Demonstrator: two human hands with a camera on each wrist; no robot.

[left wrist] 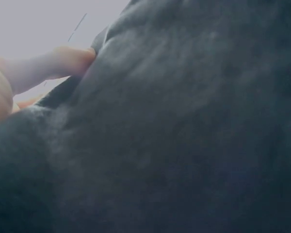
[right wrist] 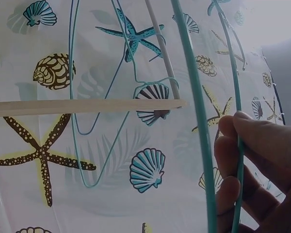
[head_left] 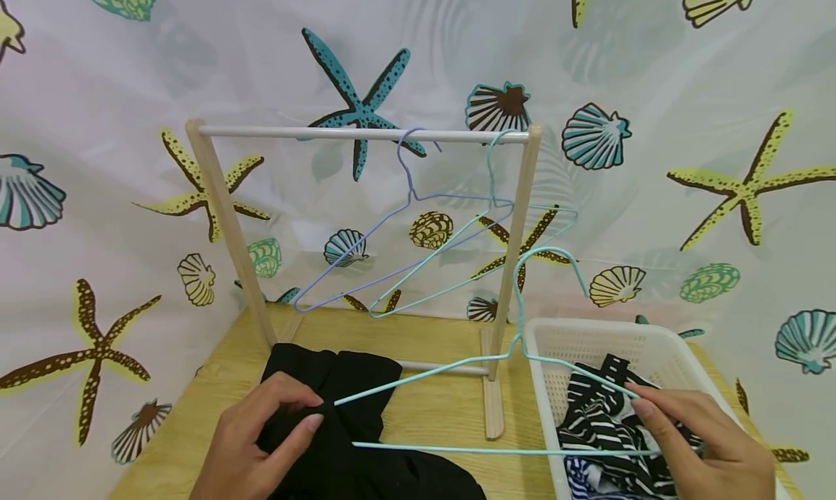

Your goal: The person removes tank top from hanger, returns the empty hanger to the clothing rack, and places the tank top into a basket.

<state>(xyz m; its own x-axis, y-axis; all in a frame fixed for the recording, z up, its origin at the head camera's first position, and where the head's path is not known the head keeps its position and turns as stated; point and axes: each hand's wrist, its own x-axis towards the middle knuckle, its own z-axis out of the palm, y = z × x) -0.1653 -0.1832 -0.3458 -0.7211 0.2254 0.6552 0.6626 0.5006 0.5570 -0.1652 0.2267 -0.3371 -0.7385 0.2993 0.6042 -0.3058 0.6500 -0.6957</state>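
Note:
A light teal clothes hanger is held level in front, its hook pointing up. My right hand pinches its right shoulder between thumb and fingers; the right wrist view shows the fingers of that hand around the hanger wire. The hanger's left end disappears into a black garment. Near that end, my left hand pinches the garment's edge between thumb and index finger. Black cloth fills most of the left wrist view, with one digit at its edge. What the garment is cannot be told.
Behind stands a rack with wooden posts and a white rail. A purple hanger and a teal hanger hang from it. On the right, a white basket holds striped clothes. The table is wood-patterned.

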